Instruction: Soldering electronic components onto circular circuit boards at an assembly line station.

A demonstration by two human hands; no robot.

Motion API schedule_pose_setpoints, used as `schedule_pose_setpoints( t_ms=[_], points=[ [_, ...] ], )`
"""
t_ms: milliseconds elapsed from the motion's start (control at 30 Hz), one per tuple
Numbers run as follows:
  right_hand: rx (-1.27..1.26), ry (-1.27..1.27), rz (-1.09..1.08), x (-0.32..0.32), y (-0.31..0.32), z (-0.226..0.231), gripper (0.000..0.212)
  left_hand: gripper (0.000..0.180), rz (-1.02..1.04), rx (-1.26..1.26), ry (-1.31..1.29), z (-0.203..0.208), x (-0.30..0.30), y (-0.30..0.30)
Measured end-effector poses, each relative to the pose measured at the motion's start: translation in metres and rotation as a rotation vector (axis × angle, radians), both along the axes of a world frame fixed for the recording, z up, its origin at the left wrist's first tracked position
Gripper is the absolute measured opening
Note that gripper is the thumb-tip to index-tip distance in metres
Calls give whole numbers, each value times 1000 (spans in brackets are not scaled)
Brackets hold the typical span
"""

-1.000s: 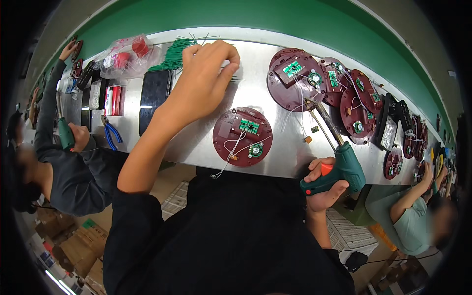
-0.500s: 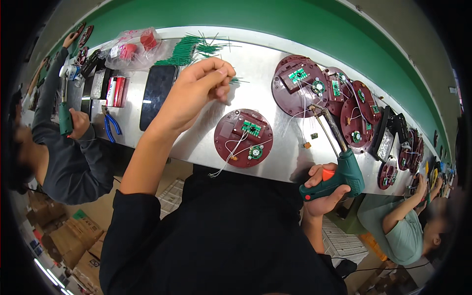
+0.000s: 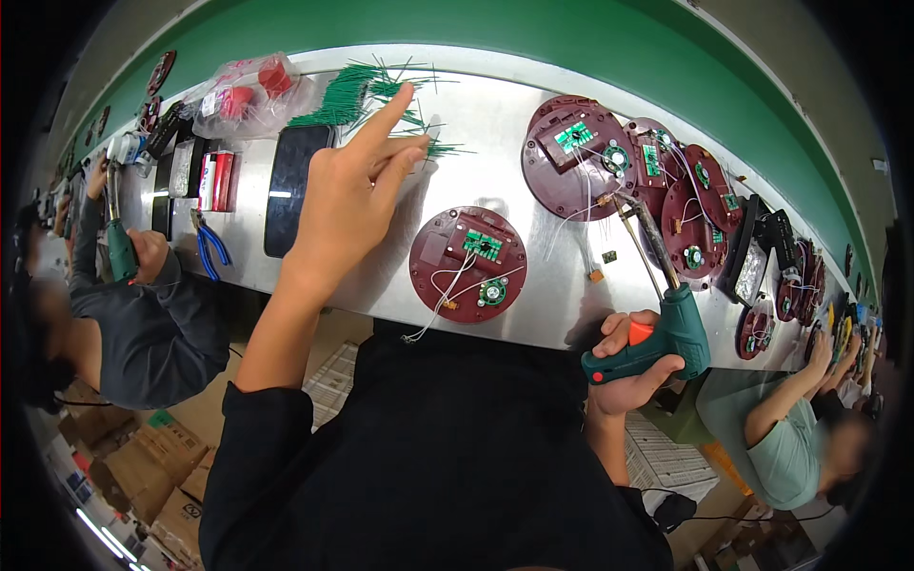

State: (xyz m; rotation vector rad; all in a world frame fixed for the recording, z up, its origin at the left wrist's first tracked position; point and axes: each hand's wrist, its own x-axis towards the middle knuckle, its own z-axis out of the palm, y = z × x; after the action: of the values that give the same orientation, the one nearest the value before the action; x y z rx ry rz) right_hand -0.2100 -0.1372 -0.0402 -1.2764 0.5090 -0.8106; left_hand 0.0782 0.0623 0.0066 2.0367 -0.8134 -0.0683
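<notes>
My left hand (image 3: pixel 350 195) reaches over the bench, index finger stretched toward a heap of thin green wire-like strips (image 3: pixel 345 96). Its thumb and other fingers are apart, and I see nothing held between them. In my right hand (image 3: pixel 624 366) is a green soldering gun (image 3: pixel 681 328) with an orange trigger. The gun's tip points up and left, close to the edge of a dark red disc (image 3: pixel 545 181) with a green circuit board. Directly before me lies another dark red disc (image 3: pixel 428 271), with a circuit board (image 3: pixel 484 246), a small round green part and loose white wires.
More dark red discs (image 3: pixel 687 233) are piled at the right. Left of my arm lie a dark flat panel (image 3: pixel 303 186), blue pliers (image 3: pixel 208 246) and a clear bag (image 3: pixel 255 100) with red rolls. People work on both sides; the left one holds a similar gun (image 3: pixel 120 249).
My left hand has opened from a curled pinch, its index finger now extended forward toward the green strips. My right hand keeps the soldering gun in nearly the same place.
</notes>
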Motion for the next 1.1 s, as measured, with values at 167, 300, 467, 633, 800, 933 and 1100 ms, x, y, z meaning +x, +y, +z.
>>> schedule_pose_setpoints(
  t_ms=[167, 300, 467, 633, 800, 933, 1100],
  points=[
    [-9, 15, 0, -1, 1, 1, 85, 44, -24, 107, -195, 9, 9, 5],
    [-42, 49, 21, -6, 2, -5, 87, 28, -166, -15, 84, 19, -10, 2],
    [-103, 207, 40, -15, 14, 7, 98, 22, -131, -58, 175, 11, -31, -2],
    [-198, 340, 119, -20, 18, 10, 107, 15, -182, 24, 90, 6, -53, -2],
    [-228, 368, 213, -31, 18, 5, 103, 12, -199, 55, -40, -3, -60, -5],
    [-309, 287, 218, -30, 15, -2, 92, 12, -240, 12, -95, -6, -56, -8],
    [-316, 275, 212, -29, 17, -2, 80, 14, -273, -17, -160, -15, -53, -11]
  ],
)
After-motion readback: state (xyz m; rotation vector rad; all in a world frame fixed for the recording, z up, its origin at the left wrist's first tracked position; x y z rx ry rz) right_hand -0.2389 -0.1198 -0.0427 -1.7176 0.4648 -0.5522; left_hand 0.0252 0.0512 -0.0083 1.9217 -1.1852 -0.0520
